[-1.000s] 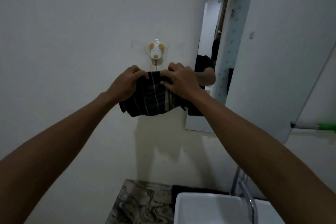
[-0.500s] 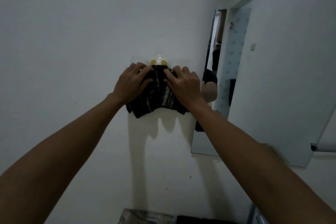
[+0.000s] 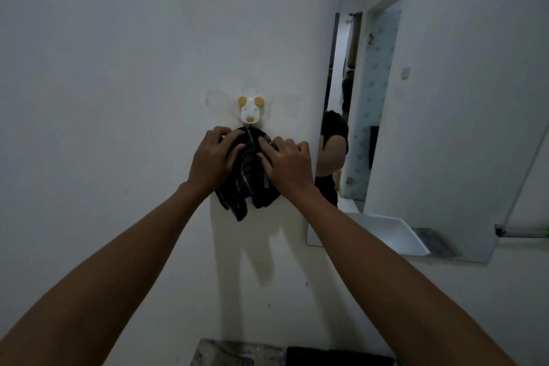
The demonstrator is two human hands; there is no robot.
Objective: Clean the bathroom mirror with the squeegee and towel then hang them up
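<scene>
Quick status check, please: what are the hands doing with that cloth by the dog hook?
Left hand and right hand both gripping plaid towel. Towel bunched right under dog-shaped wall hook. Nothing blocking.

Two hands, one towel, one hook, one mirror.

One left hand point(image 3: 212, 162) and one right hand point(image 3: 289, 168), both pressed on a single dark striped towel point(image 3: 248, 178) bunched between them. One dog-shaped wall hook point(image 3: 250, 109) just above the fingertips. One mirror point(image 3: 421, 128) to the right of the right hand, and one green-handled squeegee point(image 3: 523, 231) far right of it, partly cut off by the frame edge. One marbled countertop point(image 3: 237, 355) below both forearms.
</scene>
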